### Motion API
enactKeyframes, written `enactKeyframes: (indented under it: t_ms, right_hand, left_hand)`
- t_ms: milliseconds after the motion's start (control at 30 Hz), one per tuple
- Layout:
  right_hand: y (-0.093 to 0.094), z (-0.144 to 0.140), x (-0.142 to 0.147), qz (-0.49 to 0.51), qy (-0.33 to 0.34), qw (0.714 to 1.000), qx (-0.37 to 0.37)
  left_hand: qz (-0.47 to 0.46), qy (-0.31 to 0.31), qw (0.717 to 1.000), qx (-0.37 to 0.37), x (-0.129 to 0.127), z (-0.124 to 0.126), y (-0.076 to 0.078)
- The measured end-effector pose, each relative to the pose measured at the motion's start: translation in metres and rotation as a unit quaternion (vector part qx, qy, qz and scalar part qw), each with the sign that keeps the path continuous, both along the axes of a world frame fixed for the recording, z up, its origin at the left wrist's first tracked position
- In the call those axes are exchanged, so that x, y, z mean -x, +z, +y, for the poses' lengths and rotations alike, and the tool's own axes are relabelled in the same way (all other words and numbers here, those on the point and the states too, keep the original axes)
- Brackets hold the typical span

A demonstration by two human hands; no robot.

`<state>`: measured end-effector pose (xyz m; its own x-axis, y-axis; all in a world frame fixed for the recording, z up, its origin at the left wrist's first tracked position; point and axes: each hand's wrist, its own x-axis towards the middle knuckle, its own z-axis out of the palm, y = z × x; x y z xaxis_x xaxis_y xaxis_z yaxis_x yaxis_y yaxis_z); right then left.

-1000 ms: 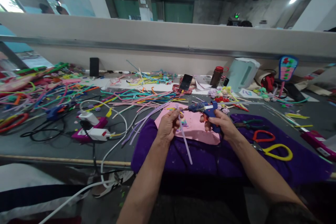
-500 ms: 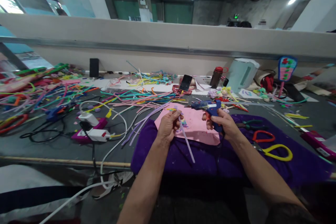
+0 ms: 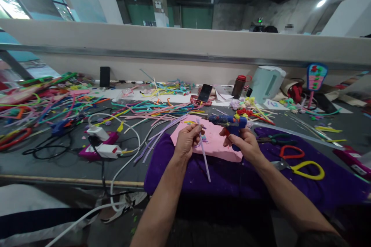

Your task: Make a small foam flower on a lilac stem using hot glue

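Left of you, a white plastic adapter [image 3: 108,149] lies well apart from your hands. Your left hand [image 3: 187,139] pinches a thin, lavender, fuzzy stem [image 3: 205,162]; its long axis runs from the fingertips down toward you, over a flat pink sheet [image 3: 216,148] and a soft purple cloth [image 3: 226,179]. Just rightward, the nozzle of a blue plastic glue gun [image 3: 224,120] points left, apparently not touching the stem. Your right hand [image 3: 246,143] grasps its handle. Further right lie metal scissors with red and yellow handles [image 3: 293,168].
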<state>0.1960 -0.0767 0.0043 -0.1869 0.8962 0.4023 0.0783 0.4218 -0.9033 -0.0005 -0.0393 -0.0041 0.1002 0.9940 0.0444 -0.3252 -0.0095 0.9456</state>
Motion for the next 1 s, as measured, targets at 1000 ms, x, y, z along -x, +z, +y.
enactKeyframes:
  t_ms: [1000]
  right_hand:
    - [-0.0024, 0.0013, -0.0013, -0.058, -0.038, 0.997, -0.016]
  left_hand:
    - [0.012, -0.014, 1.0, 0.008, -0.0007, -0.0016, -0.002]
